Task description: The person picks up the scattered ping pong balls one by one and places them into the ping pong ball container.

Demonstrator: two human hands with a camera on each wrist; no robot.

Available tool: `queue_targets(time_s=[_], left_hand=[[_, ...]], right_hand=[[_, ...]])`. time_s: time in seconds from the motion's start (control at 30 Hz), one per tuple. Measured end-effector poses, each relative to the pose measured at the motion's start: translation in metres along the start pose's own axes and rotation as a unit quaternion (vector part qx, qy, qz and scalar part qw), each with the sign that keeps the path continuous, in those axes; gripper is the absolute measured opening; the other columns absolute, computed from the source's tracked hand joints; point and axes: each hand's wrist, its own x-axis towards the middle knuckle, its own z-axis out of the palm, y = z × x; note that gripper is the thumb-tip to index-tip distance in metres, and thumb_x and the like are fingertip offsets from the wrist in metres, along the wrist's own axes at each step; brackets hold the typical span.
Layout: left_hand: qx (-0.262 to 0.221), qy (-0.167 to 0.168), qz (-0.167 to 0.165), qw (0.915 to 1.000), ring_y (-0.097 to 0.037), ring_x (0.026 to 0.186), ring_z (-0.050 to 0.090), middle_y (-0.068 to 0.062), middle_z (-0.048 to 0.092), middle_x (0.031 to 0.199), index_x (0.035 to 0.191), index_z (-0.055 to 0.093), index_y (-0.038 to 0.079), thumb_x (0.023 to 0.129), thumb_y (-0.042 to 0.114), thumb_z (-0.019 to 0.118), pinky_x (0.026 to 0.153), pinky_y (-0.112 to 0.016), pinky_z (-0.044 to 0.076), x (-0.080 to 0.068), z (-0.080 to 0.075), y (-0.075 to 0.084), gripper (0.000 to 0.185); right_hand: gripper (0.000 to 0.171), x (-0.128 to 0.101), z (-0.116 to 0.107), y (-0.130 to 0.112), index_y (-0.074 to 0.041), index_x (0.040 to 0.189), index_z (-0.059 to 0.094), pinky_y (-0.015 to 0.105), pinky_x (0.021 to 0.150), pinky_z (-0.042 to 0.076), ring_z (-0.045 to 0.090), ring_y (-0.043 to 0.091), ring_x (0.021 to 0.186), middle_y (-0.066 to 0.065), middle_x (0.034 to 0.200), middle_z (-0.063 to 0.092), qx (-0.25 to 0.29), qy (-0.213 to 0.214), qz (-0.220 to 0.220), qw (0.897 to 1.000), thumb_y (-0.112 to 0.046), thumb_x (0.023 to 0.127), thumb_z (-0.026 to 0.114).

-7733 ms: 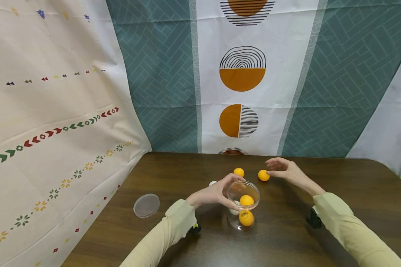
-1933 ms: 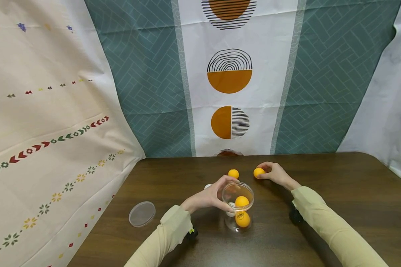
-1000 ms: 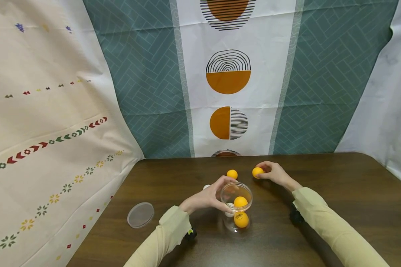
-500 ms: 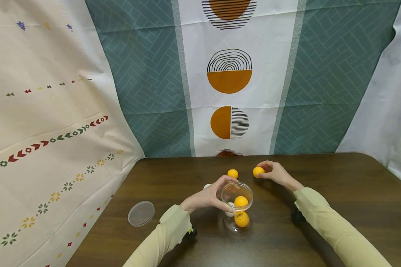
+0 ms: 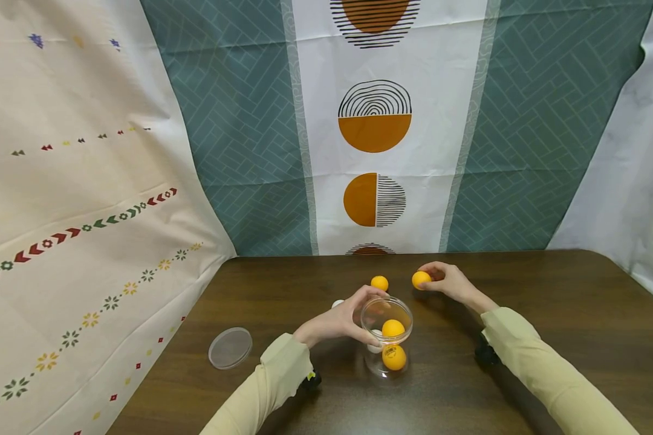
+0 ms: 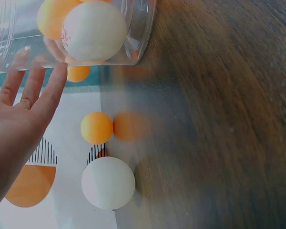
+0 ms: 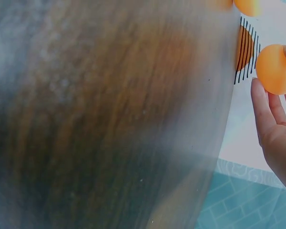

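**A ball is picked up beside the jar**

An orange ball [image 5: 421,280] is pinched by the fingertips of the right hand [image 5: 447,281] at the far side of the table [image 5: 549,338]. The ball looks to be just above the wood or just touching it; which one cannot be told. In the right wrist view the same ball [image 7: 274,69] is seen between the fingers [image 7: 264,112].

The clear jar [image 5: 386,335] is held steady by the left hand [image 5: 340,320], whose fingers are curled round its side. The jar stands upright with no lid on. Two orange balls and a white one are inside it.

A second orange ball [image 5: 379,283] lies loose behind the jar. A white ball [image 6: 108,182] lies near it, partly hidden by the left hand in the head view. The lid [image 5: 230,348] lies flat, well apart to the left.

To do this step well, the ball should be held softly but firmly, since it is smooth and light and could pop out. It should be carried over the jar's mouth and let go low down, so it is not bounced out. The jar should be kept still.
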Motion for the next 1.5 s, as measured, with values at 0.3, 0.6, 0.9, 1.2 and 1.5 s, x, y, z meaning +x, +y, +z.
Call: queue_targets(time_s=[0.3,0.6,0.9,1.2,1.5], left_hand=[[0.000,0.004,-0.005,1.0000,-0.023,0.117,0.042,-0.008,0.041,0.129,0.128,0.031,0.019,0.072,0.002,0.072,0.093,-0.038,0.036,0.000,0.000,0.000,0.072],[0.002,0.002,-0.007,1.0000,-0.023,0.118,0.041,-0.009,0.041,0.129,0.129,0.031,0.020,0.073,0.004,0.072,0.093,-0.038,0.036,-0.001,0.000,0.000,0.071],[0.004,0.003,-0.003,1.0000,-0.023,0.118,0.040,-0.009,0.041,0.129,0.129,0.032,0.020,0.072,0.005,0.073,0.094,-0.037,0.035,-0.001,0.000,0.000,0.072],[0.002,0.003,-0.002,1.0000,-0.023,0.117,0.041,-0.007,0.042,0.128,0.129,0.032,0.020,0.073,0.005,0.073,0.094,-0.038,0.035,-0.001,0.001,0.000,0.071],[-0.006,0.003,-0.005,1.0000,-0.024,0.118,0.040,-0.008,0.043,0.128,0.129,0.032,0.019,0.073,0.003,0.072,0.094,-0.037,0.035,-0.001,0.000,0.000,0.071]], right_hand=[[0.040,-0.003,-0.002,-0.005,0.009,0.109,0.055,0.037,0.075,0.045,0.055,0.031,0.085,0.019,0.099,0.058,0.014,-0.002,-0.001,1.000,-0.013,0.079,0.071],[0.037,-0.003,-0.001,-0.004,0.006,0.108,0.056,0.033,0.075,0.045,0.055,0.030,0.084,0.017,0.098,0.059,0.012,0.000,0.002,1.000,-0.011,0.079,0.070],[0.038,-0.005,-0.003,-0.010,0.007,0.110,0.055,0.032,0.076,0.045,0.056,0.028,0.086,0.017,0.099,0.059,0.031,-0.008,-0.011,0.999,-0.011,0.079,0.070],[0.040,-0.006,-0.002,-0.019,0.005,0.112,0.054,0.031,0.078,0.046,0.056,0.028,0.089,0.016,0.102,0.059,0.051,-0.018,-0.017,0.998,-0.012,0.080,0.070],[0.038,-0.006,-0.003,-0.030,0.003,0.112,0.055,0.034,0.077,0.046,0.057,0.026,0.089,0.014,0.102,0.059,0.056,-0.021,-0.033,0.998,-0.014,0.080,0.069]])
